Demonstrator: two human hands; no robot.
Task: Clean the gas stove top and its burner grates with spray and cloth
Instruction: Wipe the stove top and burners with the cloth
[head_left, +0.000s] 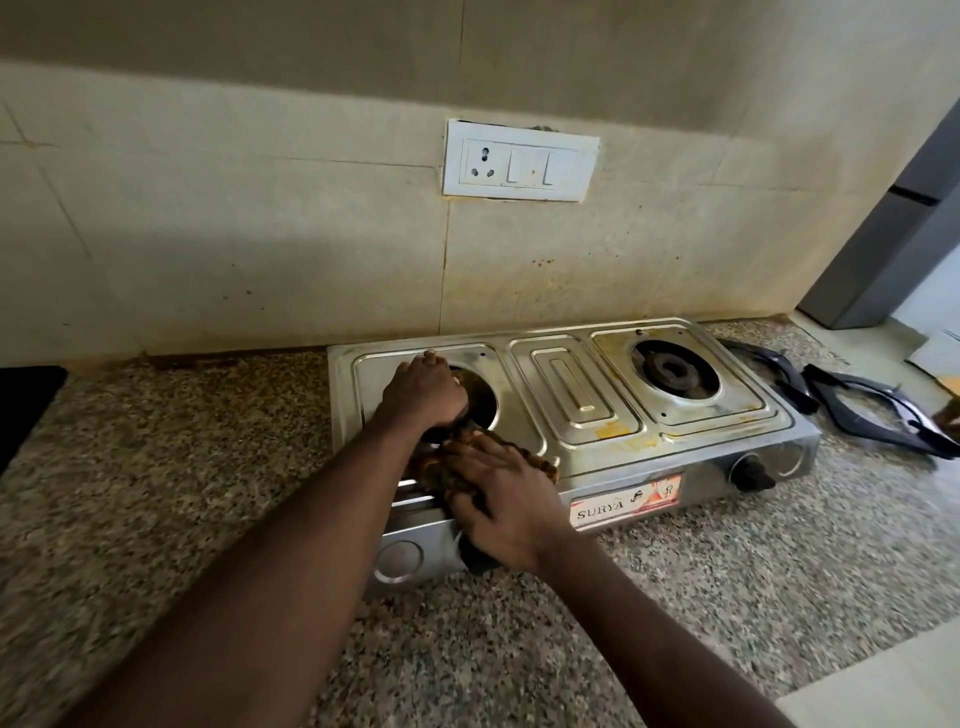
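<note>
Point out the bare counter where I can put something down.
Free: the counter left of the stove, and the stretch in front. Crowded: right of the stove, where two grates lie. On the stove's left half sit the left hand, right hand and cloth.

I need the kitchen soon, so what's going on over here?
A person is cleaning the stove. The right hand presses a brown cloth flat on the stove's front left edge. The left hand is down at the left burner well, and what it grips is hidden. Both grates are off and lie on the counter to the right. Yellow stains show around the right burner.
</note>
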